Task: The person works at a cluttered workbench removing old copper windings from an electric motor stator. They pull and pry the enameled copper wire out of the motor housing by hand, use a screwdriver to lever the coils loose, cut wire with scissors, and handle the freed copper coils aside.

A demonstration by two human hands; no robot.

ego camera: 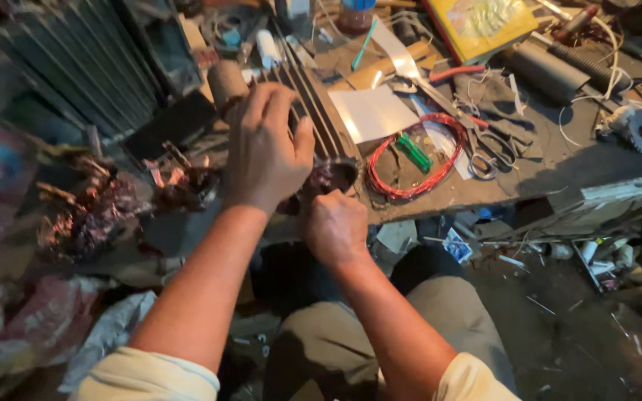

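Left hand (265,152) wrapped over the ribbed motor housing (317,122) at the table (559,160) edge, fingers grasping it. Right hand (334,226) clenched at its open end; contents hidden. Red wire coil (417,160) just beside.

Red wire coil (417,160); green-handled tool (414,152); yellow book (484,26); white sheet (373,113).

A red wire coil (417,160) lies on my bench (559,160). Inside it sits a green handle (414,152); scissors (488,152) lie just right of it, a white sheet (373,113) just above it, a yellow box (484,26) farther up, and copper scrap (105,208) far left.
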